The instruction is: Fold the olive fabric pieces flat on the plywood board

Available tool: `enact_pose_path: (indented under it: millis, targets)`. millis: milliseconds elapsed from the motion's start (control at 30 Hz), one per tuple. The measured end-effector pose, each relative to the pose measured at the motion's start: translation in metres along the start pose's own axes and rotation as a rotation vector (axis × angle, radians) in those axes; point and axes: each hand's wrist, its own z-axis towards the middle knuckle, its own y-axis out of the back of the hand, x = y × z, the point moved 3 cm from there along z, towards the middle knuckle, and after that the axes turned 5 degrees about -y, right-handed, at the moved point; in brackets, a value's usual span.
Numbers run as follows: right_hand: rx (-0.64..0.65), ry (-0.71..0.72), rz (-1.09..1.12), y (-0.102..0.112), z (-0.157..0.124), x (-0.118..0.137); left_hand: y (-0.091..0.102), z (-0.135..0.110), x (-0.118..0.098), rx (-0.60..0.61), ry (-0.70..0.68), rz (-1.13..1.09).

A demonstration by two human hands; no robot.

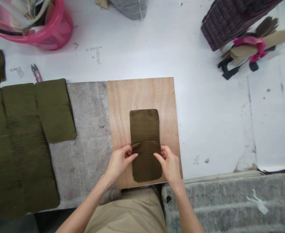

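Note:
An olive-green stack of cut fabric pieces [146, 126] lies upright on a plywood board [142, 94] in front of me. My left hand [121, 160] pinches the stack's left edge between thumb and fingers, a little below its middle. On the opposite edge, at about the same height, my right hand [168, 160] pinches it too. The top layer bulges slightly in a fold across the stack between the hands. More olive fabric stacks [23, 129] lie in rows on the left, out of reach of both hands.
Grey board [84, 113] extends left of the plywood. Thread snips [36, 72] lie behind the fabric rows, near a pink basket [60, 29]. At the back right stand a dark woven basket [226, 22] and a tied bundle of pieces [249, 48]. A padded bench [217, 200] is at lower right.

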Motion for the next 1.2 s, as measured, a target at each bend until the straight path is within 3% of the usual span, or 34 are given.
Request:
enact_pose_path:
  millis: [200,367,500,733,867,1200]
  targets:
    - [-0.012,-0.012,0.079,-0.003,0.003,-0.002,-0.003,0.002,0.003,-0.009,0.011,-0.079]
    - [-0.014,0.010,0.076,-0.005,0.003,0.000,0.000,0.001,0.000,0.033,0.013,-0.029]
    - [-0.025,0.011,0.074,-0.005,0.002,0.000,0.000,-0.006,-0.001,0.091,0.023,-0.111]
    - [-0.046,0.009,0.069,-0.008,0.002,-0.001,-0.030,-0.032,0.005,0.341,0.212,-0.493]
    - [-0.051,-0.001,0.073,-0.008,0.001,-0.001,-0.048,-0.044,0.013,0.472,0.286,-0.571]
    - [-0.063,-0.026,0.124,-0.009,-0.003,-0.001,-0.056,-0.044,0.026,0.396,0.272,-0.510]
